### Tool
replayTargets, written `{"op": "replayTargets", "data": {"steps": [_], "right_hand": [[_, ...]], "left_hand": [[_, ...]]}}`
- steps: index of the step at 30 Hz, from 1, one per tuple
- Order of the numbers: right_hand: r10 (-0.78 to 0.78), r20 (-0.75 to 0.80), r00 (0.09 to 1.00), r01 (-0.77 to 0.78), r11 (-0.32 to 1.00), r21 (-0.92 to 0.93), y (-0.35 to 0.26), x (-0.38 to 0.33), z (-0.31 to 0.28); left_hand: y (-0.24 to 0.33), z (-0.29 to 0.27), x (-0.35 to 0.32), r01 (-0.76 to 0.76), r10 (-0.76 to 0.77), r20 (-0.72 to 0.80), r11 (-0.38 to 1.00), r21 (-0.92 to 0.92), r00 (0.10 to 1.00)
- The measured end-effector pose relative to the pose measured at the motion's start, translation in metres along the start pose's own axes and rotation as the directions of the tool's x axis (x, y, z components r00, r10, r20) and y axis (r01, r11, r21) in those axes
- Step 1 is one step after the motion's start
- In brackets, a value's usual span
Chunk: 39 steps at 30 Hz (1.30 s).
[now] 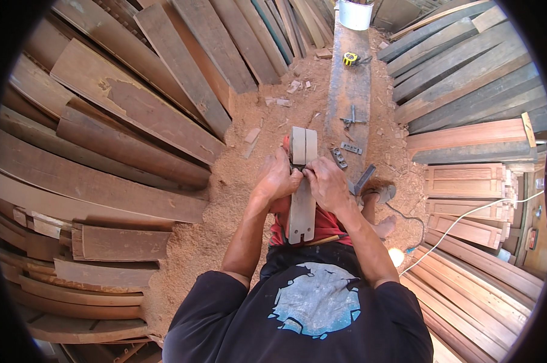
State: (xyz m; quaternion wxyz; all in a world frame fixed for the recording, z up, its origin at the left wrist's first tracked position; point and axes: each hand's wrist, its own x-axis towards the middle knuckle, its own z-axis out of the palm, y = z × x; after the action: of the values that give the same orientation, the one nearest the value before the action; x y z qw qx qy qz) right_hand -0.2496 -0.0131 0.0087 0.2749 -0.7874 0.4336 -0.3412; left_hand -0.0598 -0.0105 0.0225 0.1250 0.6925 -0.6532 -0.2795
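Place: woodworking workshop. Evidence: tan loose sawdust (pixel 189 260) spread over the ground; long, weathered brown wooden planks (pixel 152 115) stacked left; reddish-brown panelled wooden pieces (pixel 466 173) right; yellow-and-black tape measure (pixel 350 58) on a dusty grey board (pixel 349 91), far; flat-soled grey metal planer (pixel 302 212) nearer.

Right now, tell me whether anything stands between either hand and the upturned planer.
Nothing visible does: the left hand and right hand are both at the planer, fingers between its flat plates. The yellow tape measure lies apart, on the plank.
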Motion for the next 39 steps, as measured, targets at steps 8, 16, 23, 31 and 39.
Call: {"op": "replayTargets", "data": {"steps": [8, 16, 23, 31, 39], "right_hand": [[0.043, 0.025, 0.999, -0.042, 0.999, -0.018, 0.004, 0.001, 0.003], [-0.010, -0.048, 0.999, 0.007, 0.998, -0.064, 0.002, 0.002, 0.007], [0.170, -0.085, 0.982, -0.177, 0.981, -0.080, 0.037, 0.001, -0.010], [0.399, -0.010, 0.917, -0.367, 0.836, -0.408, 0.177, 0.024, -0.019], [0.522, -0.079, 0.849, -0.496, 0.739, -0.455, 0.288, 0.075, 0.035]], "left_hand": [[-0.001, 0.001, 0.000, -0.032, 0.032, -0.022, 0.999, 0.010, 0.999], [0.001, -0.001, 0.002, 0.021, -0.021, -0.009, 0.999, -0.033, 1.000], [-0.008, 0.000, 0.001, 0.003, -0.004, -0.014, 0.997, -0.081, 1.000], [0.003, -0.008, -0.002, -0.029, 0.028, -0.020, 0.999, -0.046, 0.999], [-0.002, -0.005, 0.006, 0.011, -0.010, 0.017, 0.994, -0.108, 1.000]]}}
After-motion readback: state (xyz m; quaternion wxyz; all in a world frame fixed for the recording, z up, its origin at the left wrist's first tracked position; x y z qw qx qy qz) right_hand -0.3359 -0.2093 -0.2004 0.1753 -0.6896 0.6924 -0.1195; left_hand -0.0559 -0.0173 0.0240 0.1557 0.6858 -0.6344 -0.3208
